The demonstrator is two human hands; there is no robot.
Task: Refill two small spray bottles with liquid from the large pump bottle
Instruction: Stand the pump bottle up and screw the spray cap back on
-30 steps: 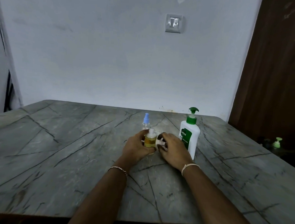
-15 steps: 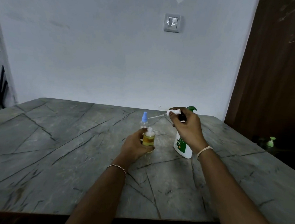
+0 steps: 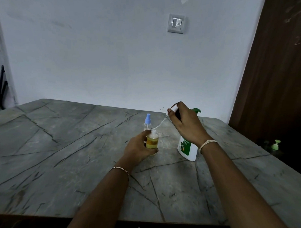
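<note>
**Left grip** [image 3: 138, 148]: fingers and thumb are curled round the small spray bottle [image 3: 152, 141]. The bottle stands upright on the grey veined worktop [image 3: 58, 153], toward its far side. It holds yellow liquid and its neck is uncapped. The fingers cover its left side.

**Right grip** [image 3: 186, 125]: closed, pinching the white spray head [image 3: 174, 109]. The head is held raised above the worktop, up and to the right of the held bottle. A thin dip tube [image 3: 160, 123] slants from the head down and left to the bottle's neck. Whether its tip sits inside the neck cannot be told.

**Second spray bottle** [image 3: 147, 122]: clear, with a blue spray head fitted. It stands upright just behind the held bottle, which hides part of its lower body. Its fill level cannot be told.

**Large pump bottle** [image 3: 187, 150]: white with a green label, upright on the worktop. It stands to the right of the held bottle and apart from it. The right grip and wrist stand in front of its upper body. Only the green pump spout [image 3: 196, 110] and the lower body show.

**Surroundings:**
- A thin chain bracelet [image 3: 121, 169] is on the left wrist and a pale band [image 3: 208, 144] on the right.
- A wall switch [image 3: 176, 23] is mounted on the pale wall behind.
- A brown door [image 3: 277, 85] stands at right.
- A small green pump dispenser [image 3: 276, 144] sits low in the shadow beyond the worktop's right edge.
</note>
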